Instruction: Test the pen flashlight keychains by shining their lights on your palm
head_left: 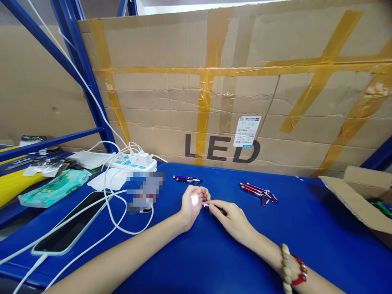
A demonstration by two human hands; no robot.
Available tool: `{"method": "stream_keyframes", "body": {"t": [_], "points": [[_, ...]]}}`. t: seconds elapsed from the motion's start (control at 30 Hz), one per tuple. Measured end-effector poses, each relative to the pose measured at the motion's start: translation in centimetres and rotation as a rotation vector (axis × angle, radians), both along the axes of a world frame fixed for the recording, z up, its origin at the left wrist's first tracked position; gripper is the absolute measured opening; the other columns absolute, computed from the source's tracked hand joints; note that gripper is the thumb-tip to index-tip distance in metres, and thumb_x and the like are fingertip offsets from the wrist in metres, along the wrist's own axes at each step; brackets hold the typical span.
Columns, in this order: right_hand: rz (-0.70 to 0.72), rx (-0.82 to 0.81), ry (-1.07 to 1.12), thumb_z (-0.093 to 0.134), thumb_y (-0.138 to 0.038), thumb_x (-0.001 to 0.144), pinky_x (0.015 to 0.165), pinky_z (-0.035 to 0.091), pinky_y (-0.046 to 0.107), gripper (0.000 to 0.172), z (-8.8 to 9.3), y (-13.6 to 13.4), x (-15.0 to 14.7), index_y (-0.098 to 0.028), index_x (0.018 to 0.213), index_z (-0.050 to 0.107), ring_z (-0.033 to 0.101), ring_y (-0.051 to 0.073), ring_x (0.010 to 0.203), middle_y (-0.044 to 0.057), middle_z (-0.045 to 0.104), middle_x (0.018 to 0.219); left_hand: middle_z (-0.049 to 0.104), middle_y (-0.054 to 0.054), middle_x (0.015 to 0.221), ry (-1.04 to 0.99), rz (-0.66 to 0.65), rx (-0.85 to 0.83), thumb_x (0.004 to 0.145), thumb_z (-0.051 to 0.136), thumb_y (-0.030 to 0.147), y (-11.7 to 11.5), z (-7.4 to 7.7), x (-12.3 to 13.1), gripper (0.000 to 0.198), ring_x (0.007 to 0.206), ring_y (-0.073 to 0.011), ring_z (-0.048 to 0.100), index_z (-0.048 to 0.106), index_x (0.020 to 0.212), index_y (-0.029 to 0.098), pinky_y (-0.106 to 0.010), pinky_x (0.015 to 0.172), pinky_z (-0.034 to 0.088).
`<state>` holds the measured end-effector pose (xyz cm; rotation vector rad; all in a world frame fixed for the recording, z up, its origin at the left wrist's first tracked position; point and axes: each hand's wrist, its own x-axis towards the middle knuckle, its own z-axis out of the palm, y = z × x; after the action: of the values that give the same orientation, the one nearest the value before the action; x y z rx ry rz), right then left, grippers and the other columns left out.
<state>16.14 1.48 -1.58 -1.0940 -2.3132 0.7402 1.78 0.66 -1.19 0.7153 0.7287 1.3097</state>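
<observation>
My right hand (229,216) is closed around a small dark penlight (221,210), whose lit tip points left. Its beam makes a bright white spot on the palm of my left hand (191,206). That palm is turned up, with the fingers loosely curled and nothing resting in it. Whether the left fingertips touch the penlight's tip I cannot tell. Beyond my left hand lie a purple and a black penlight (186,179) with clips. Further right, red and purple penlights (259,192) with carabiner clips lie together on the blue table (196,261).
A phone (70,224) with white cables and a power strip (134,162) occupy the left side. Plastic packets (55,188) lie beyond the blue rack post (92,98). At right stands an open carton (361,204). A large taped cardboard sheet (171,106) closes off the back.
</observation>
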Motion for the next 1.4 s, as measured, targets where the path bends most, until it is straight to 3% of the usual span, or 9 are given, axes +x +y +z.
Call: {"method": "stream_keyframes", "body": {"t": [0.1,0.3,0.97,1.4], "points": [[0.013,0.028,-0.021,0.030,-0.042,0.091,0.061,0.038,0.023,0.039,0.02,0.03,0.01,-0.028,0.098,0.065,0.057,0.015,0.069,-0.001,0.063,0.075,0.049,-0.004,0.058,-0.013,0.001,-0.010,0.071,0.033,0.032,0.03,0.01,-0.03,0.027,0.055,-0.0132,0.043,0.048,0.057,0.014,-0.024,0.056,0.034],[0.069,-0.007,-0.021,0.042,-0.037,0.088,0.061,0.037,0.021,0.031,0.02,0.31,0.22,-0.031,0.112,0.060,0.056,0.013,0.072,-0.002,0.062,0.078,0.049,-0.004,0.059,0.008,-0.017,0.001,0.070,0.032,0.033,0.09,-0.11,-0.01,0.027,0.057,-0.0148,0.046,0.048,0.058,0.015,-0.025,0.056,0.036],[0.052,-0.050,0.026,0.052,-0.040,0.082,0.069,0.042,0.024,0.023,-0.42,0.32,0.23,-0.035,0.100,0.066,0.061,0.016,0.082,-0.003,0.068,0.095,0.049,-0.003,0.061,0.113,-0.066,0.086,0.069,0.034,0.036,-0.28,-0.21,0.26,0.027,0.062,-0.0140,0.045,0.048,0.061,0.015,-0.024,0.063,0.035],[0.034,-0.043,0.037,0.053,-0.043,0.080,0.072,0.045,0.027,0.025,-0.60,0.41,0.08,-0.031,0.094,0.070,0.062,0.019,0.081,0.000,0.070,0.093,0.048,-0.003,0.063,0.141,-0.089,0.085,0.069,0.034,0.036,-0.50,-0.03,0.23,0.025,0.064,-0.0147,0.045,0.048,0.063,0.015,-0.025,0.062,0.034]]}}
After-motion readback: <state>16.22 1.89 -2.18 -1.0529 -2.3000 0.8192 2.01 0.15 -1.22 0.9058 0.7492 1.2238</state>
